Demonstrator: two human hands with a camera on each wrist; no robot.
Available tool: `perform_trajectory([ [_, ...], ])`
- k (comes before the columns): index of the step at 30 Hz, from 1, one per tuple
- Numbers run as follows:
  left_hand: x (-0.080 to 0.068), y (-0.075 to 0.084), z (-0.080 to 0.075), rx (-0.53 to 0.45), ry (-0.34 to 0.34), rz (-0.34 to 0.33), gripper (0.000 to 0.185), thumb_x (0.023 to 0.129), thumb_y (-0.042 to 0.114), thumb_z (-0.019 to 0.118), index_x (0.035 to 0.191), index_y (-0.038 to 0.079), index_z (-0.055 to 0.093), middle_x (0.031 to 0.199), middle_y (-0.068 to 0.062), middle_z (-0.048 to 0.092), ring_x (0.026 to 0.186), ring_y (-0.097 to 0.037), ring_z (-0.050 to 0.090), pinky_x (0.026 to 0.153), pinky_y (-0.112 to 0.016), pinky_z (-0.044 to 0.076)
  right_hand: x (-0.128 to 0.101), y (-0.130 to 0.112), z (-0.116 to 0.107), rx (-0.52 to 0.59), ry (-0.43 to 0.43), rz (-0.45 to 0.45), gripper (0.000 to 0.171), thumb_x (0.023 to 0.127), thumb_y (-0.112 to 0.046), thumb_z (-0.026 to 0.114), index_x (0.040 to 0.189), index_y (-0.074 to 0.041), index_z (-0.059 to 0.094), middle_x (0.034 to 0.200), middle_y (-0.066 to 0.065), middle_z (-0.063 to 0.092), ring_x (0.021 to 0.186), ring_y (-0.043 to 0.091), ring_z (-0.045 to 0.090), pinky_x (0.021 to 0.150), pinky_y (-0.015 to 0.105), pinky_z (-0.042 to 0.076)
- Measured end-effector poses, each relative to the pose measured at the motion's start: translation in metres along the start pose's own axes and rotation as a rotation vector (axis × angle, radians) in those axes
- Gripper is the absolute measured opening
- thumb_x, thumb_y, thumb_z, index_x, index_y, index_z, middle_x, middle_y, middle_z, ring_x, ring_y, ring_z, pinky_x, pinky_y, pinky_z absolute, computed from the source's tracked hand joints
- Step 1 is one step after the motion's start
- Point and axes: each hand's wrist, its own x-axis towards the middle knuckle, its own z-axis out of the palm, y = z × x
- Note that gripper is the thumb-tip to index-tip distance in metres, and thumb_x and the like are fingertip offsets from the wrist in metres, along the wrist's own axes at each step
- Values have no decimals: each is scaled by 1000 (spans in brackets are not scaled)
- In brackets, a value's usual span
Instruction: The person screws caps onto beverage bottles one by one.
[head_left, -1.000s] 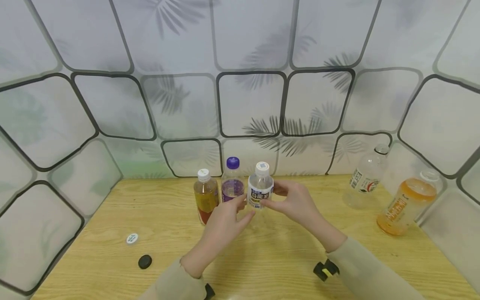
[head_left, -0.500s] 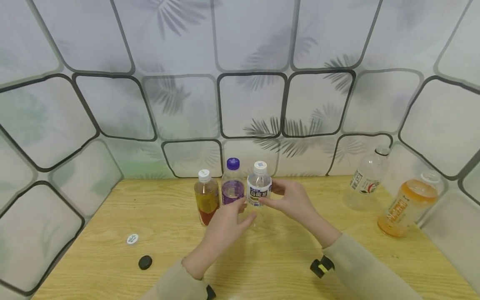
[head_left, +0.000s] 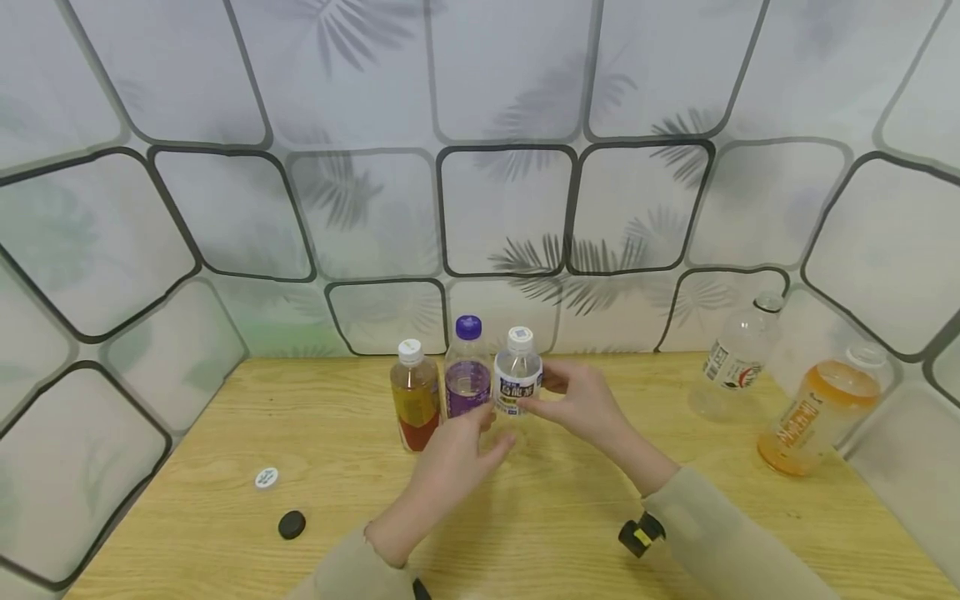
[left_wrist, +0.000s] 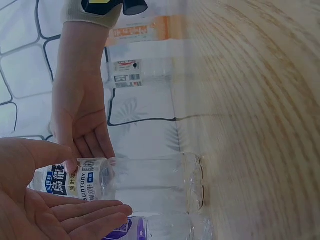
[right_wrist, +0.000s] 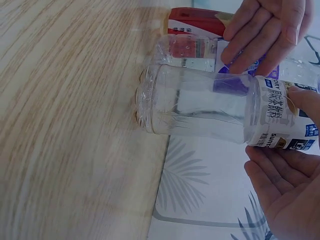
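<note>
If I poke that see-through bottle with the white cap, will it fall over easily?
Probably yes. The clear bottle looks empty in the wrist views, so it is likely very light. It is tall on a narrow base on the smooth wooden table, so a poke near the cap could tip it. Its thin plastic would likely dent, not break. Right now the right hand steadies it.

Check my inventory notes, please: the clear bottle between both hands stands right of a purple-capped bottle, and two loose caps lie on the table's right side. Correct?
Not quite: the white cap and black cap lie on the table's left side, as the head view shows. The clear bottle does stand right of the purple-capped bottle, between both hands.
</note>
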Motion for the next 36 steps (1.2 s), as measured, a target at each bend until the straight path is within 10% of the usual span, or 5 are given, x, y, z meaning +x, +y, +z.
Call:
perform_trajectory([
  [36, -1, -2, 4, -13, -7, 6, 58, 103, 33, 70, 147, -2, 57, 129, -25, 74, 117, -41, 74, 96, -52, 63, -1, -1, 5, -38, -25, 6, 56, 89, -23, 87, 136, 1, 67, 125, 21, 76, 115, 39, 75, 102, 51, 61],
])
